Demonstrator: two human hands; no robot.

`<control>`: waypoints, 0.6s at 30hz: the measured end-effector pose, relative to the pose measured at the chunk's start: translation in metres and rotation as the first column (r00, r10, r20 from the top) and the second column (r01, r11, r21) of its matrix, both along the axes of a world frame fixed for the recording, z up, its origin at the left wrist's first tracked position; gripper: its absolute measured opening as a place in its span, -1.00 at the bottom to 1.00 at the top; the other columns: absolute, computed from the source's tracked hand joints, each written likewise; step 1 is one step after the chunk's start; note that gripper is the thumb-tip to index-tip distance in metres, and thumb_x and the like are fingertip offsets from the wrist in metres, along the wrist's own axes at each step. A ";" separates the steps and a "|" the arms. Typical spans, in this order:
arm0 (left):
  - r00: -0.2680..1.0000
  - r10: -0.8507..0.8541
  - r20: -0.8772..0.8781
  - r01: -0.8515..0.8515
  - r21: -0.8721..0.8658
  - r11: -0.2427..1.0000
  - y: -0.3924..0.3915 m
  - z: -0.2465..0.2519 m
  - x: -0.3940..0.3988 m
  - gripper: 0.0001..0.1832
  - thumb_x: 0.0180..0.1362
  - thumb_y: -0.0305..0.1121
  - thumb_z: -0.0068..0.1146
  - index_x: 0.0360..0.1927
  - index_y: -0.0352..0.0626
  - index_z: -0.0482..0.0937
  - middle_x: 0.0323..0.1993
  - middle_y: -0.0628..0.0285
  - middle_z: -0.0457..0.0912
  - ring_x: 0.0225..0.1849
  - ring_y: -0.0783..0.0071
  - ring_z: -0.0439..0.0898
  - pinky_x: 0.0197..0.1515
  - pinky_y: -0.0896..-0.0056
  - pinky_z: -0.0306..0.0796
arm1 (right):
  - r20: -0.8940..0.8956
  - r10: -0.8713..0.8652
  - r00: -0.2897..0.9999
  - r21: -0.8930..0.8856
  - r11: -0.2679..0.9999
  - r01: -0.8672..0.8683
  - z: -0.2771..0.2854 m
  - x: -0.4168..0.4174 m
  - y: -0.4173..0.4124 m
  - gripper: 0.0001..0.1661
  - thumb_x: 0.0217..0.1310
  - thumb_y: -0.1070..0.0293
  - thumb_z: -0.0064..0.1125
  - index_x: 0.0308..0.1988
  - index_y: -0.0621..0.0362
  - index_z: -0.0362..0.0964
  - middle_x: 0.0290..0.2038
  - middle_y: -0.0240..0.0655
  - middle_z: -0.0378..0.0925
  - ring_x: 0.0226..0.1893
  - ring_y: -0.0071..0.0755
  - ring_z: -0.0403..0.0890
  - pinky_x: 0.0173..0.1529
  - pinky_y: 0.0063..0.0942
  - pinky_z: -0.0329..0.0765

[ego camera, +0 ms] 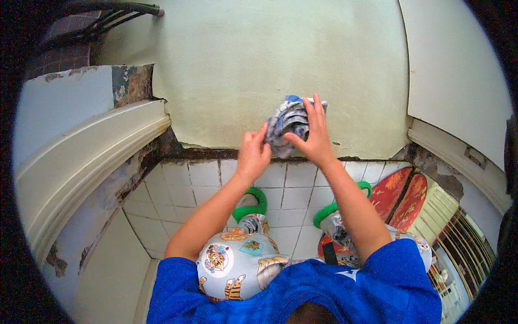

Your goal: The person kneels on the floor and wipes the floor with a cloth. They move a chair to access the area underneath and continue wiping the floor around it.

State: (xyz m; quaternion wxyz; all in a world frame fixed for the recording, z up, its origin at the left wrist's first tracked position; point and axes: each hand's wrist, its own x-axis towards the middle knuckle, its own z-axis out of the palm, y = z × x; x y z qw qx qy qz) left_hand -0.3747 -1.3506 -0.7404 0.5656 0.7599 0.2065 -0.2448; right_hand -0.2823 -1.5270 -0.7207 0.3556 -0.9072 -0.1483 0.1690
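Note:
A crumpled blue, white and grey cloth is bunched between my two hands, in front of a pale green surface. At its left edge, my left hand pinches the fabric between thumb and bent fingers. My right hand has its long fingers stretched along the cloth's right side, with the thumb across its front. Folds hide part of the grip. Whether the cloth touches the green surface cannot be told.
White floor tiles lie below, with my green slippers on them. Red patterned panels and a slatted rack stand at right. A moulded white skirting runs along the left. Black bars jut in at top left.

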 end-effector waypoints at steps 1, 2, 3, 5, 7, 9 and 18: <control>0.980 0.126 -0.153 -0.164 -0.270 0.949 -0.009 -0.003 -0.009 -0.40 0.11 -0.42 0.11 0.27 -0.06 0.31 -0.08 0.14 0.45 -0.13 0.36 0.49 -0.13 0.36 0.42 | 0.048 -0.037 0.998 -0.023 0.999 0.038 -0.001 -0.009 0.010 0.20 -0.21 -0.21 0.33 0.32 0.11 -0.03 0.35 0.15 -0.16 0.35 0.24 -0.07 0.32 0.13 -0.05; 0.923 0.193 -0.334 -0.345 -0.491 0.800 -0.015 -0.001 -0.013 -0.41 0.12 -0.43 0.09 0.28 -0.06 0.31 -0.05 0.16 0.46 -0.11 0.41 0.48 -0.11 0.39 0.41 | 0.093 -0.078 0.993 -0.050 0.995 0.083 -0.004 -0.018 0.017 0.26 -0.26 -0.24 0.35 0.33 0.09 -0.06 0.36 0.15 -0.18 0.36 0.24 -0.10 0.32 0.15 -0.07; 0.915 0.173 -0.365 -0.361 -0.548 0.755 -0.015 0.000 -0.015 -0.43 0.15 -0.43 0.07 0.28 -0.07 0.31 -0.03 0.18 0.47 -0.09 0.43 0.47 -0.08 0.40 0.41 | 0.104 -0.064 0.993 -0.096 0.993 0.074 -0.007 -0.025 0.026 0.36 -0.34 -0.23 0.40 0.35 0.07 -0.15 0.37 0.11 -0.24 0.38 0.23 -0.18 0.32 0.21 -0.13; 0.898 0.135 -0.420 -0.399 -0.643 0.654 -0.008 0.002 -0.015 -0.47 0.19 -0.44 0.01 0.27 -0.09 0.32 0.01 0.22 0.49 -0.05 0.49 0.47 -0.03 0.42 0.41 | 0.116 -0.027 0.993 -0.138 0.990 0.043 -0.010 -0.029 0.029 0.36 -0.36 -0.17 0.44 0.35 0.05 -0.14 0.38 0.08 -0.24 0.38 0.21 -0.19 0.32 0.23 -0.14; 0.955 -0.089 -0.284 -0.104 -0.598 0.795 0.019 -0.005 -0.012 -0.52 0.20 -0.43 -0.01 0.24 -0.13 0.35 -0.01 0.23 0.53 -0.05 0.49 0.49 0.00 0.43 0.40 | 0.105 0.060 0.993 -0.218 0.975 -0.036 -0.008 -0.027 0.017 0.33 -0.38 -0.02 0.51 0.35 -0.05 -0.13 0.39 -0.01 -0.22 0.38 0.18 -0.19 0.32 0.22 -0.11; 0.972 -0.157 -0.173 0.064 -0.451 0.890 0.049 -0.010 -0.008 -0.56 0.21 -0.42 -0.01 0.20 -0.16 0.39 -0.03 0.24 0.56 -0.06 0.49 0.51 0.02 0.43 0.39 | 0.065 0.091 0.994 -0.302 0.951 -0.067 0.001 -0.023 0.008 0.33 -0.40 0.02 0.52 0.35 -0.07 -0.11 0.38 -0.04 -0.19 0.38 0.16 -0.17 0.32 0.19 -0.10; 0.995 -0.034 -0.092 0.013 -0.221 0.975 0.103 0.013 0.028 -0.61 0.18 -0.45 0.04 0.12 -0.16 0.45 -0.01 0.24 0.55 0.02 0.48 0.49 0.05 0.45 0.35 | 0.008 0.158 0.987 -0.222 0.963 -0.152 0.008 -0.060 0.002 0.19 -0.53 0.43 0.49 0.24 -0.18 0.12 0.25 -0.13 0.09 0.22 0.13 0.16 0.18 -0.03 0.28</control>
